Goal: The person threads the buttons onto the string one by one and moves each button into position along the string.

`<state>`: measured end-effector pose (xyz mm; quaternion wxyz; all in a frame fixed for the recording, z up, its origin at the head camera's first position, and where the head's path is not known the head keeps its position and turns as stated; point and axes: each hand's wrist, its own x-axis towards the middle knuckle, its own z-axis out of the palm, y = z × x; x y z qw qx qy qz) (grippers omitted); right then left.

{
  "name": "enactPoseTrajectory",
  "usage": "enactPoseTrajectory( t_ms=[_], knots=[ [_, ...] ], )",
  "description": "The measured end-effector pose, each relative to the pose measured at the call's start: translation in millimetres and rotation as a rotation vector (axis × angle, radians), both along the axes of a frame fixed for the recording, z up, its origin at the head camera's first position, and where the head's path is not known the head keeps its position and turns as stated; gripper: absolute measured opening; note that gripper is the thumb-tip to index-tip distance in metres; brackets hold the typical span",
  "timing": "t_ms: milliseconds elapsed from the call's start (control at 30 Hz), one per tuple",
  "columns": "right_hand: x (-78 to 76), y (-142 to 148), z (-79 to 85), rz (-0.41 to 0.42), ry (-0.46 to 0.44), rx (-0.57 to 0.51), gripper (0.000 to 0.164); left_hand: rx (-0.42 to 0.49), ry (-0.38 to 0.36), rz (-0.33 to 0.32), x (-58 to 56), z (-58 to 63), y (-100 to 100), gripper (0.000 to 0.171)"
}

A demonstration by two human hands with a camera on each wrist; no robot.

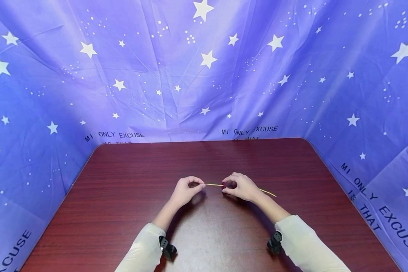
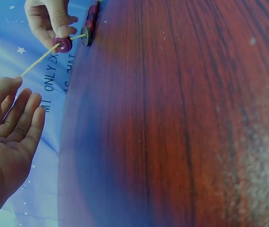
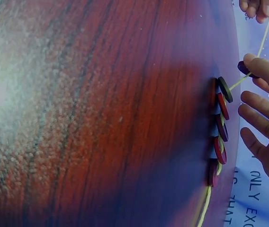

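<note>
My left hand (image 1: pixel 187 190) pinches one end of a thin yellow string (image 1: pixel 213 184) between thumb and forefinger, its other fingers loosely bent. To its right, my right hand (image 1: pixel 244 187) pinches a round maroon button (image 2: pixel 62 45) by the edge, and the string runs through that button. The string is stretched taut between the two hands. Further along it, the right wrist view shows several threaded buttons in a row: a dark green one (image 3: pixel 224 90) first, then a red one (image 3: pixel 223 106) and others in purple and red. Past them trails the string's tail (image 3: pixel 204 208).
A dark red wood-grain table (image 1: pixel 122 211) lies under both hands. Blue-purple cloth (image 1: pixel 176 68) with white stars hangs along its back and sides. A small black device (image 1: pixel 168 249) is strapped at the left sleeve, another (image 1: pixel 274 243) at the right.
</note>
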<state>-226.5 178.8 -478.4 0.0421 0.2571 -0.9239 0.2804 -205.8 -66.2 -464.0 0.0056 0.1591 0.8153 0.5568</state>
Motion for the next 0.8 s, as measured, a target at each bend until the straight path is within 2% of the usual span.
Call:
enactPoseTrajectory(
  t_ms=[167,233,500,800],
  knots=[
    [0.2,1,-2.5,-0.001,0.002,0.01,0.028,0.006,-0.019,0.023,-11.5,-23.5,0,0.008],
    [0.0,2,-3.6,-0.002,0.001,0.013,0.027,0.016,-0.02,0.018,-13.4,-26.8,-1,0.007],
    [-0.4,4,-8.5,0.003,-0.018,-0.002,0.027,0.019,-0.017,0.005,-13.0,-27.6,-3,0.005],
    [0.0,4,-11.7,0.009,0.014,0.005,0.026,0.023,-0.037,0.003,-12.1,-27.2,-5,0.007]
  ],
)
